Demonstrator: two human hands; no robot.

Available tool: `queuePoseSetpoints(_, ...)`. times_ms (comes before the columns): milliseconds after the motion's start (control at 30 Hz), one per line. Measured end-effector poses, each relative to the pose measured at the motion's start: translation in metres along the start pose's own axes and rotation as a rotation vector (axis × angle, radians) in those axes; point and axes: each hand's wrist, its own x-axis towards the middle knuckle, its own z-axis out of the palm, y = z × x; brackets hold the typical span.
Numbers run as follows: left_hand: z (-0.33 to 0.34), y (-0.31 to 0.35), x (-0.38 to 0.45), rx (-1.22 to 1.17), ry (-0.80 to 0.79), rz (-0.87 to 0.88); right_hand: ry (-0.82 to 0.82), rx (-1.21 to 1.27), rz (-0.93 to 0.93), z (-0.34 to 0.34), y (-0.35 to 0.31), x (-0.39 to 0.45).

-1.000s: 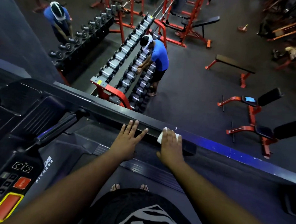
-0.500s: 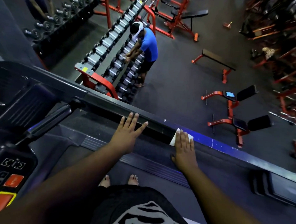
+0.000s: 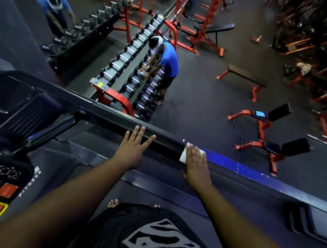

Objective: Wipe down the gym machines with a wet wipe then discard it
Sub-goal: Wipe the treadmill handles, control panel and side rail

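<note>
I stand on a dark treadmill, facing its long side rail, which runs diagonally from upper left to lower right. My right hand lies flat with straight fingers on a white wet wipe, pressing it onto the rail. The wipe's edges show to the left of and beyond my fingers. My left hand rests on the same rail further left, fingers spread and straight, holding nothing.
The treadmill console with red buttons sits at lower left, a handlebar above it. Beyond the rail stand a dumbbell rack, a person in a blue shirt, red benches and a wall mirror.
My right hand has slid the wipe rightward along the rail, away from my left hand. The left hand has stayed on the rail. The camera view has shifted.
</note>
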Motion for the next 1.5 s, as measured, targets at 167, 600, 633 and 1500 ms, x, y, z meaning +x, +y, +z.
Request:
queuePoseSetpoints(167,-0.003,0.025,-0.005,0.008,-0.028,-0.111,0.033,-0.044,-0.060,0.007,0.030,-0.015)
queuePoseSetpoints(600,0.009,0.058,-0.023,-0.023,-0.014,-0.179,0.074,-0.309,-0.656,-0.001,0.049,0.027)
queuePoseSetpoints(633,0.010,0.060,-0.022,-0.023,-0.009,-0.184,0.064,-0.275,-0.667,-0.005,0.051,0.026)
queuePoseSetpoints(1500,0.041,0.042,0.005,-0.168,0.196,-0.158,0.071,-0.763,-1.151,-0.033,0.030,0.061)
